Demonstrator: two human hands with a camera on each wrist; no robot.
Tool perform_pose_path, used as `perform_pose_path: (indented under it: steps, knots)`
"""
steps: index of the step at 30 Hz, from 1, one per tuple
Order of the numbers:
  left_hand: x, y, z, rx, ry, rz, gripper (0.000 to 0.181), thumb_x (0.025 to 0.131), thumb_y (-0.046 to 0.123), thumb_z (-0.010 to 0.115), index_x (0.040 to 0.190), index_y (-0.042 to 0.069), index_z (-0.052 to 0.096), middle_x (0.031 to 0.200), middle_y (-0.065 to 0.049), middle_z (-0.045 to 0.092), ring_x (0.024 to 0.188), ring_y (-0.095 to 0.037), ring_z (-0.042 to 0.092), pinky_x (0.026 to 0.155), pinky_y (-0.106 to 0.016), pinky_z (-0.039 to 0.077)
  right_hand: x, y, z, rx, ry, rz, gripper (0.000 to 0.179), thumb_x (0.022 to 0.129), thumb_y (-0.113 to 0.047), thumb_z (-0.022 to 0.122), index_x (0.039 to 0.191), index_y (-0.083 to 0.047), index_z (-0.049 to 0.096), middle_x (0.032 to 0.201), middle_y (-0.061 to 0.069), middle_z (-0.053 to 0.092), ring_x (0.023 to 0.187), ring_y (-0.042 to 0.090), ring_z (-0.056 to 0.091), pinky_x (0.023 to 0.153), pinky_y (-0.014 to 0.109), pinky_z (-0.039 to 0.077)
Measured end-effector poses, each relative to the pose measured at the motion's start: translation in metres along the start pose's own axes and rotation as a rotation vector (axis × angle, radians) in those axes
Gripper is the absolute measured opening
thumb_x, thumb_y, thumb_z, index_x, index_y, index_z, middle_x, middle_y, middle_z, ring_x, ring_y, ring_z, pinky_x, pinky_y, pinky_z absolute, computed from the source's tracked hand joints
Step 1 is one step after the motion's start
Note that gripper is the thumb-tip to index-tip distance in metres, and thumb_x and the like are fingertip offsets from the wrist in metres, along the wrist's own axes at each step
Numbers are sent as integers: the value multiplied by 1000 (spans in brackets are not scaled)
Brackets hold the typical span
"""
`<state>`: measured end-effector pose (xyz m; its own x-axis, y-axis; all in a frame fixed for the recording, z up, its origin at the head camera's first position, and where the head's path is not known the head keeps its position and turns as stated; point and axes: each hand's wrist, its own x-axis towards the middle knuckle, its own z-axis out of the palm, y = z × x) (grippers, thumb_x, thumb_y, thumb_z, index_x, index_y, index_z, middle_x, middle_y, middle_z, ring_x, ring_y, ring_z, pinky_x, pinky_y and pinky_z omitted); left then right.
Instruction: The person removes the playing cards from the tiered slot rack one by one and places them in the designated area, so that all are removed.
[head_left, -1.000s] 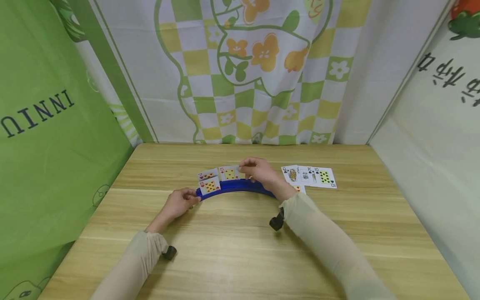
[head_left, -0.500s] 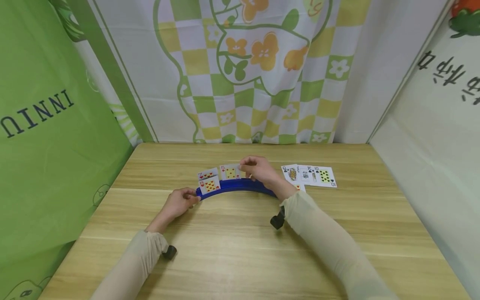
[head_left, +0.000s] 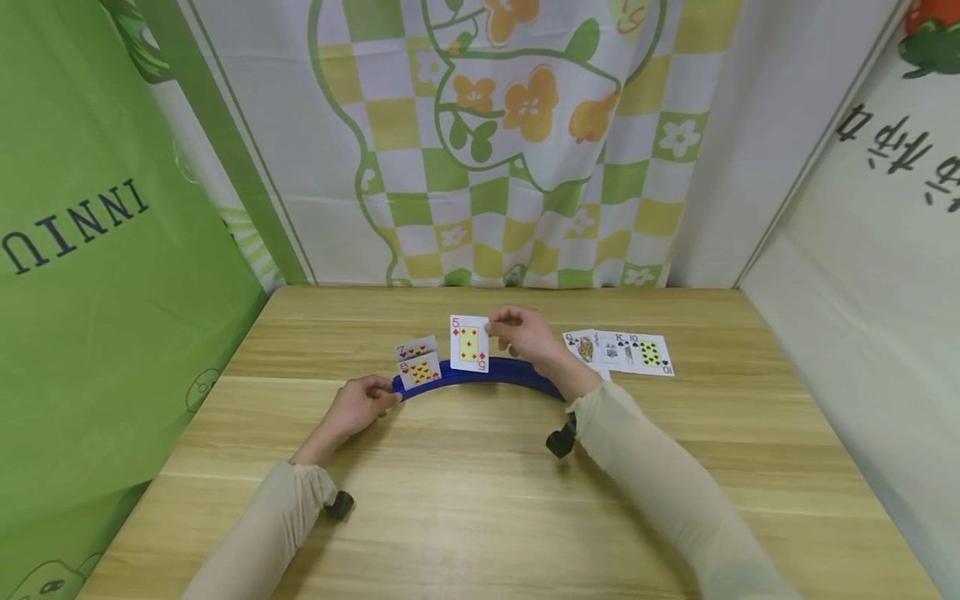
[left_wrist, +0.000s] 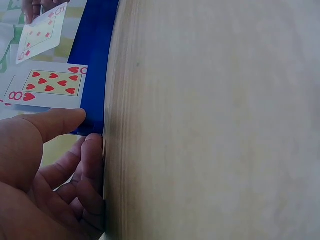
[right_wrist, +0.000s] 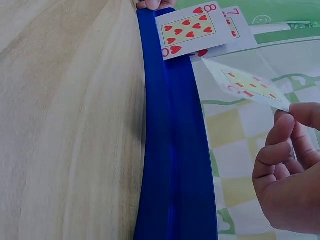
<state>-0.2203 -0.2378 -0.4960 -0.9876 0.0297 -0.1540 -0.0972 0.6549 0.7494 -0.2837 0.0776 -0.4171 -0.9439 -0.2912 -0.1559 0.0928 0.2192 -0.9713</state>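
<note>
A curved blue card holder [head_left: 510, 368] lies on the wooden table, its left end pinched by my left hand [head_left: 360, 407]. In the left wrist view the thumb [left_wrist: 70, 121] lies on top of that end. The eight of hearts [head_left: 420, 372] stands in the holder's left end, partly covering the seven of hearts [head_left: 415, 346] behind it. Between thumb and fingertips, my right hand [head_left: 522, 337] holds the five of diamonds [head_left: 469, 343] by its right edge. This card is above the middle of the holder; in the right wrist view it looks tilted and apart from the holder.
Right of the holder lie overlapping face-up cards: a queen [head_left: 581, 346], a king [head_left: 613, 352] and the ten of spades [head_left: 651, 354]. Another card beside them is mostly hidden by my right wrist. A patterned curtain [head_left: 525, 208] hangs behind the table's far edge.
My right hand has raised the five of diamonds from low behind the holder and turned its face more toward the head camera. The left hand has stayed at the holder's end.
</note>
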Motion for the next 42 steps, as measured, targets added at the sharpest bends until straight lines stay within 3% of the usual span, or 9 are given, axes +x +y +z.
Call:
perform_pose_path:
  steps: [11,28,37,42]
  knots:
    - [-2,1,-1,-14,-8,5,34,92,21,71,116,-1,67,92,-12,72,67,-13,63,59,-25,49,-8,5,-14,15,10,-8,17,99,-18,61,111,-7,62,87,-1,60,69,14,53,58,25,40]
    - [-2,1,-1,-8,-8,-12,34,91,22,72,116,0,67,92,-11,72,68,-14,62,59,-25,49,-23,15,-41,60,22,42,20,100,-19,58,115,-5,60,97,-1,59,75,13,54,64,24,43]
    - [-1,0,0,-17,-15,-3,33,92,20,71,116,-2,66,91,-12,72,68,-14,63,59,-26,49,-31,20,-55,-13,59,43,24,101,-23,57,118,-6,59,97,0,59,77,13,55,67,26,46]
    - [-1,1,-1,-7,-14,1,34,92,22,71,116,-1,67,91,-11,72,68,-13,62,59,-26,49,-34,24,-62,-2,66,55,25,100,-22,59,118,-5,59,98,1,60,76,12,55,70,30,47]
